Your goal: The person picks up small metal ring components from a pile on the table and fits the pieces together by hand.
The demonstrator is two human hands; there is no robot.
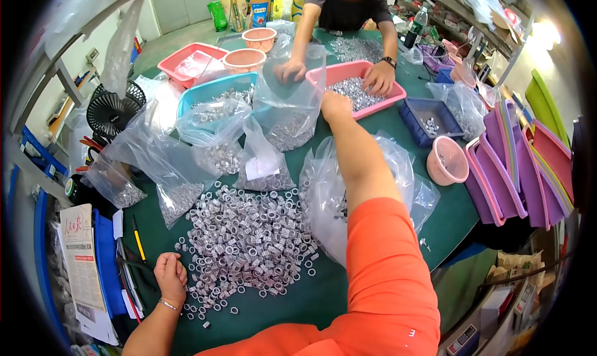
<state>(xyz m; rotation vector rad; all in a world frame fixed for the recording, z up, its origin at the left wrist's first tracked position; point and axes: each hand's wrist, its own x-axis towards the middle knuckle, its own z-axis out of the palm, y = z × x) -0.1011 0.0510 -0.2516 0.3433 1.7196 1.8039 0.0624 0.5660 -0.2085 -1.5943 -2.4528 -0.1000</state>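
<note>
A large pile of small metal rings [245,238] lies on the green table. My left hand [170,275] rests at the pile's left edge, its fingers curled; whether anything is inside them is hidden. My right arm stretches forward over a clear plastic bag, and my right hand [336,106] is closed at the near left rim of a pink tray [393,99] of small metal parts. What that hand grips, if anything, cannot be made out. Across the table a co-worker [348,14] has one hand in the pink tray and the other by a clear bag [289,116].
Bags of metal parts and a blue tray [186,101] stand behind the pile. A dark blue tray [431,122] and a pink basket [448,160] are at the right, beside stacked purple bins [491,182]. A black fan [115,110] and newspaper [84,256] are at the left.
</note>
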